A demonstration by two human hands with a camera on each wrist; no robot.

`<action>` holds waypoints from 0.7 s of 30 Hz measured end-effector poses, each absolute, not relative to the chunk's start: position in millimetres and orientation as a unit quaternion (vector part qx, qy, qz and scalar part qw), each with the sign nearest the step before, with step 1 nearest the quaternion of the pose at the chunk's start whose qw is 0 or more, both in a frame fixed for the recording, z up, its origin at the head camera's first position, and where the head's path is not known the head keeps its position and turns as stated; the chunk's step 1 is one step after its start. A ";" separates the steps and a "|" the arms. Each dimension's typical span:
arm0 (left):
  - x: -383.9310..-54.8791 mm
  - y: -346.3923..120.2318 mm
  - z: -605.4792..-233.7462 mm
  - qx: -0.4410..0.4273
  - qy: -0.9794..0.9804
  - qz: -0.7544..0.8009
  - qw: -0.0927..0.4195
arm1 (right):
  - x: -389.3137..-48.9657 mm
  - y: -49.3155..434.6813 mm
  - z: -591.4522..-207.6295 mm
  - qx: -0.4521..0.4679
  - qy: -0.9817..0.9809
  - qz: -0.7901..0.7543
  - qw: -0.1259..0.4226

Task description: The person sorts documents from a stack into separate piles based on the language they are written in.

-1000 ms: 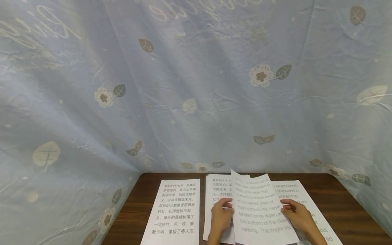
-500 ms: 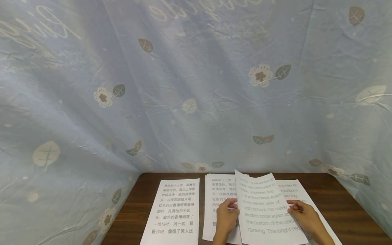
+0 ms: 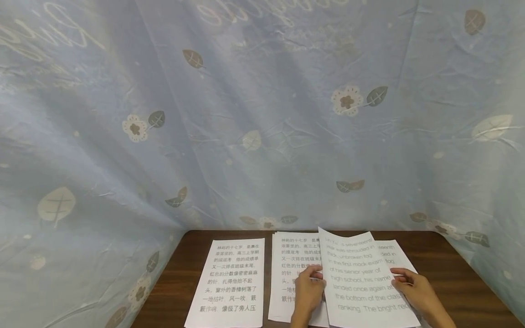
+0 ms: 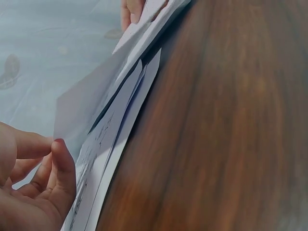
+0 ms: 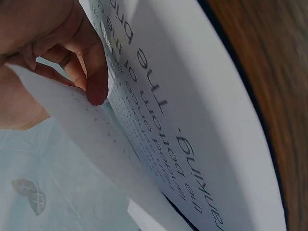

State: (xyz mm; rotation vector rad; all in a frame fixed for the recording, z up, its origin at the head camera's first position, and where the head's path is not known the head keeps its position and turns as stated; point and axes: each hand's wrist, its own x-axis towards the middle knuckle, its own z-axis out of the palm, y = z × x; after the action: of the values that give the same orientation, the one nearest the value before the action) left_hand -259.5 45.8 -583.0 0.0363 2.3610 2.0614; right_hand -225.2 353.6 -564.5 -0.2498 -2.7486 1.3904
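Both hands hold one sheet of paper printed with large English text, raised at a tilt over the table with its upper edge curling. My left hand pinches the left side; in the left wrist view its thumb and finger meet at the margin of the pale sheet. On the opposite side, my right hand grips the edge, and the right wrist view has its fingers bent over the lifted sheet. Beneath lies another English-printed sheet, partly covered. A stack of Chinese-printed sheets lies beside the left hand.
Farther left, another Chinese-printed sheet lies on the dark wooden table. A pale blue curtain with leaf and flower prints hangs behind and at the sides of the table.
Both hands have moved right with the held sheet, uncovering more of the middle Chinese stack and covering more of the English sheet beneath. The head view has shifted slightly.
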 end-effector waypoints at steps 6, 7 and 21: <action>-257.3 53.3 -579.4 0.018 0.746 0.666 0.002 | -222.2 361.8 -562.7 -0.083 -0.889 0.449 0.028; -256.9 54.7 -578.7 0.018 0.744 0.668 0.004 | -221.8 363.2 -562.7 -0.085 -0.889 0.449 0.027; -255.0 72.9 -582.7 0.027 0.737 0.675 0.006 | -218.2 384.7 -564.1 -0.089 -0.904 0.418 0.017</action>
State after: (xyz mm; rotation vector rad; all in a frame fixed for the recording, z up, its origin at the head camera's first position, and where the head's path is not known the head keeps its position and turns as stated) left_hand -255.0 72.9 -582.7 0.0847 2.3088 2.1125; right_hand -218.2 384.7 -564.1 -0.2762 -2.8088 1.2999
